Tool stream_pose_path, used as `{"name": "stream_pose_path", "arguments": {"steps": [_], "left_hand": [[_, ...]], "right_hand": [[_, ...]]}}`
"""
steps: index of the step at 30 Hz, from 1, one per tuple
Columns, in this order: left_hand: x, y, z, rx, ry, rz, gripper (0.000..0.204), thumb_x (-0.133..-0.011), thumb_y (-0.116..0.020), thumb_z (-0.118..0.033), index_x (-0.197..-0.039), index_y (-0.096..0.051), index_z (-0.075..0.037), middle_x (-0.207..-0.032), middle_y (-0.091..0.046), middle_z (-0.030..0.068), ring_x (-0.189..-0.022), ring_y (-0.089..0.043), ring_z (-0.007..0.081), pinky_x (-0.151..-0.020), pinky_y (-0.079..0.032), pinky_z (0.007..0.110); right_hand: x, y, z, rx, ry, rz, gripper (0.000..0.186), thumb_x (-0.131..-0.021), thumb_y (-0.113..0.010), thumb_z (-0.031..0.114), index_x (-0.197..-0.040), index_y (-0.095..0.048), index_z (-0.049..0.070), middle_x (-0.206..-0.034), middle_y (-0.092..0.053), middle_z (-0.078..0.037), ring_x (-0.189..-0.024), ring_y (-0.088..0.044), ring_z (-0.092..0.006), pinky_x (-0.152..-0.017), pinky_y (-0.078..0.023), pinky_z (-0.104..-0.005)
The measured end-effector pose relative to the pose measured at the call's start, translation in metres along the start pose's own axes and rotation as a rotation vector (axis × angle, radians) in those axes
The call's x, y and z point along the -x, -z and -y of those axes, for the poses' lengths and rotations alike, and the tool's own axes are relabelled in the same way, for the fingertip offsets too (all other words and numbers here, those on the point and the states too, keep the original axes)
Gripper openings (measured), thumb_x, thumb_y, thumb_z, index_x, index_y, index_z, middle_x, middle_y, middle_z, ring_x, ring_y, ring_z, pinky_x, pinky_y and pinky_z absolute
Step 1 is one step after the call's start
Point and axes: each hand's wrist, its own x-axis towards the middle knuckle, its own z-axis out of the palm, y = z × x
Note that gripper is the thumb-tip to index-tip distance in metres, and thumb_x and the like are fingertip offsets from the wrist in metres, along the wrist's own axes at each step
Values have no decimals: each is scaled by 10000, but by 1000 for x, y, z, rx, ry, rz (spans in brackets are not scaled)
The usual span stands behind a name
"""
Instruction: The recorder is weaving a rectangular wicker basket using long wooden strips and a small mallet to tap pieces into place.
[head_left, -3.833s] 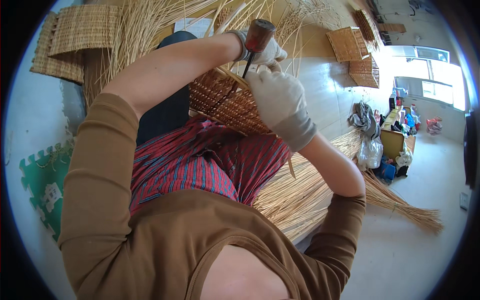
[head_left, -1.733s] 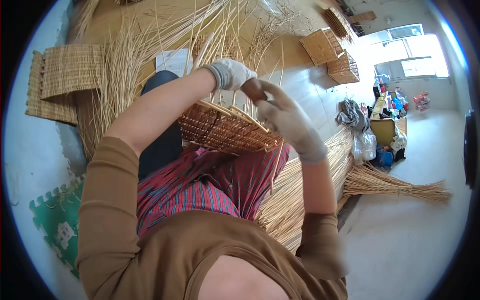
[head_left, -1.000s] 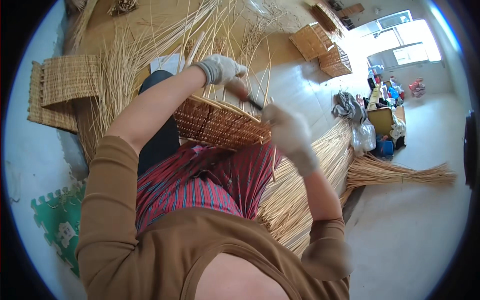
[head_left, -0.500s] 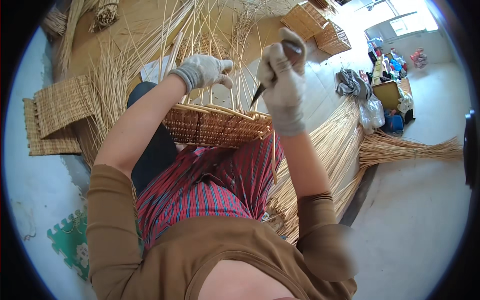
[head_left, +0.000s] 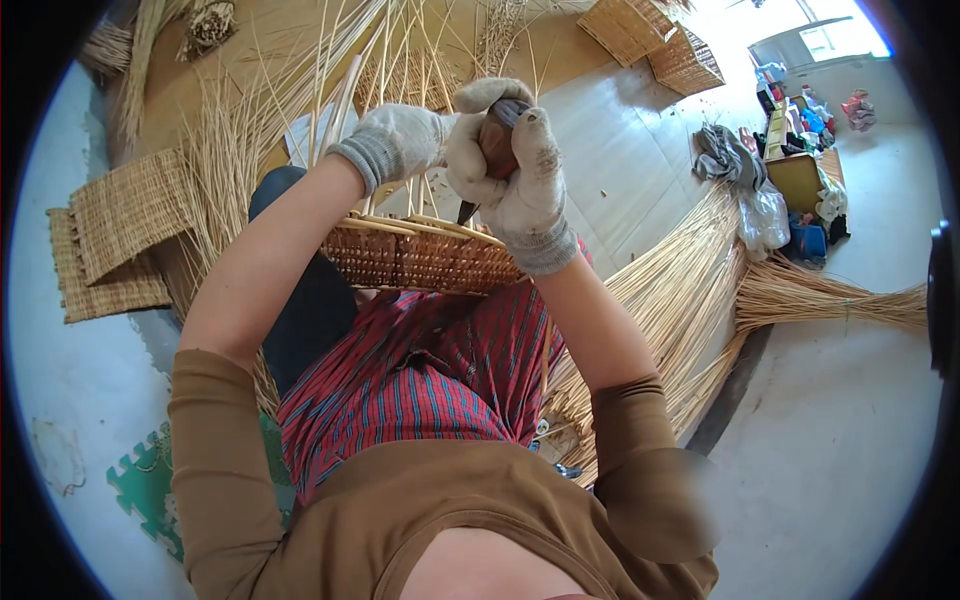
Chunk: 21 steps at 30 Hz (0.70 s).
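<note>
A woven wicker piece (head_left: 420, 258) with a pale rim rests across my lap, upright stakes rising along its far edge. My right hand (head_left: 537, 185), in a whitish glove, is wrapped round the dark brown handle of an awl (head_left: 498, 142). The awl's dark point slants down to the rim; whether it has entered the weave I cannot tell. My left hand (head_left: 400, 138), gloved too, is just left of the right one above the rim, among the stakes. Its fingertips are hidden behind the right hand, so what they hold does not show.
Long loose canes (head_left: 225, 170) lie to the left, near flat woven panels (head_left: 130, 215). A big spread of canes (head_left: 660, 290) reaches along my right side, with a tied bundle (head_left: 840, 303) beyond. Wicker boxes (head_left: 685, 60) stand far right, near a cluttered cabinet (head_left: 805, 185).
My right hand has moved left and down with the awl, meeting my left hand above the rim. The left hand has stayed nearly in place. The view has shifted slightly.
</note>
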Motion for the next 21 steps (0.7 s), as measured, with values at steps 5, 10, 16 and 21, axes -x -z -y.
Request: {"name": "stream_pose_path", "arguments": {"steps": [5,10,16,21], "left_hand": [[2,1,-1,-91,-69,64,374,-1001,-601,-408,-1320,-683,-233,-1152,-786,119,-1022,-759,344,-844,-612,477],[8,4,-5,100,-158,-110,278,-977,-616,-332,-1237,-695,-276,-1063,-774,124,-961,-748,350,-811,-608,444],[10,5,-13,36,-49,-75,277,-969,-618,-421,-1090,-719,-194,-985,-780,135,-917,-753,344,-782,-596,453],[8,8,-7,93,-6,-6,606,-985,-586,-633,-1423,-610,-216,-1139,-780,129,-1030,-744,362,-855,-589,495]], "right_hand": [[14,11,-23,-130,-200,-91,525,-1065,-537,583,-1257,-611,100,-685,-474,-2,-492,-309,-54,-444,-254,-233],[27,-2,-33,-31,-245,-87,456,-1046,-563,555,-1118,-628,110,-677,-480,1,-491,-324,-61,-437,-253,-236],[-11,2,14,-201,39,-92,524,-1056,-518,602,-1105,-661,100,-661,-523,-13,-488,-346,-56,-442,-273,-246],[-18,5,22,-140,-62,82,567,-1044,-568,598,-1131,-659,45,-660,-521,-24,-475,-338,-61,-431,-266,-248]]}}
